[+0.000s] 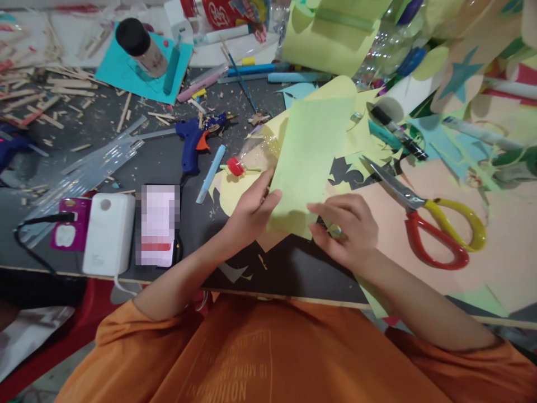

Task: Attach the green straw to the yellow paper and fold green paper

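Observation:
A light green sheet of paper (pixel 312 151) is tilted up over the table in front of me. My left hand (pixel 251 210) pinches its lower left edge, thumb on top and fingers partly hidden behind. Close to the sheet's lower right edge is my right hand (pixel 348 229), its index finger and thumb apart, the other fingers curled; I see nothing held there. To the right of that hand lie scissors (pixel 419 207) with one red and one yellow handle, resting on peach paper (pixel 440 291). Behind the left hand is a clear plastic bottle piece with a red cap (pixel 235 165).
A blue glue gun (pixel 193 140) lies left of the paper, near clear glue sticks (pixel 100 162). A phone (pixel 157 224) and a white power bank (pixel 109 234) sit at the front left. Wood sticks (pixel 67 84), a black-capped jar (pixel 142 47), markers (pixel 398 131) and paper scraps surround the work.

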{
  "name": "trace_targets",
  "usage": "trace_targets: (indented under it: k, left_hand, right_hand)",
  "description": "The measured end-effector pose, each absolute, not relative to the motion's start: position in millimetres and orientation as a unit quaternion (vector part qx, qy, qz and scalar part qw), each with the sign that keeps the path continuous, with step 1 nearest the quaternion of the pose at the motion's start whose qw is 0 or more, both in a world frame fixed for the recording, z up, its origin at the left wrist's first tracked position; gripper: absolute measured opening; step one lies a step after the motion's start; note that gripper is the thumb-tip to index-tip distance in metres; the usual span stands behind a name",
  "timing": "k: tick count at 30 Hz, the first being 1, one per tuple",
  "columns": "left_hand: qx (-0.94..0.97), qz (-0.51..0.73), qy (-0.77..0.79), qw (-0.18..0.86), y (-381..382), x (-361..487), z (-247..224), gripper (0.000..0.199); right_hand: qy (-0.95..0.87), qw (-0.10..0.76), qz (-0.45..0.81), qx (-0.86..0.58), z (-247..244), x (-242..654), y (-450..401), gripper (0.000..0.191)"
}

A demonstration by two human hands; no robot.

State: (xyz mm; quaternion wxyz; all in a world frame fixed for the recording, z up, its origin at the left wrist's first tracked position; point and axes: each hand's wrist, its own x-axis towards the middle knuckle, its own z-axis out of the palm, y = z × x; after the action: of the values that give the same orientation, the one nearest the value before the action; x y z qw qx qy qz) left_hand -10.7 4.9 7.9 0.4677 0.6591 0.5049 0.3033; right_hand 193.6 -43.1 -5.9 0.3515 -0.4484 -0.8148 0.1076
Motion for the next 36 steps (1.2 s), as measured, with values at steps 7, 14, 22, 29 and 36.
trace_targets:
  k: [7, 14, 22, 29, 36]
  left_hand:
    - [0.512, 0.397, 0.459, 0.608, 10, 5, 13, 0.040]
    - [0.431, 0.423, 0.477, 0.639, 12, 1, 3, 0.023]
    - [0.437, 0.381, 0.512, 0.633, 16, -9, 5, 0.014]
    - [0.394, 0.337, 0.500, 0.693, 12, -11, 17, 0.021]
    - [0.374, 0.391, 0.504, 0.673, 10, -6, 19, 0.031]
  right_hand:
    - [-0.665, 0.478, 0.240, -0.520, -22, 180, -11, 0.024]
    - [-0.585, 0.513, 0.360, -0.514, -21, 182, -11, 0.014]
    - [-0.605, 0.501, 0.376, -0.492, -19, 184, -9, 0.020]
    - [-0.610, 0.490, 0.386, -0.489, -20, 183, -7, 0.024]
    - [-0.605, 0.489, 0.387, -0.495, -19, 184, -6, 0.016]
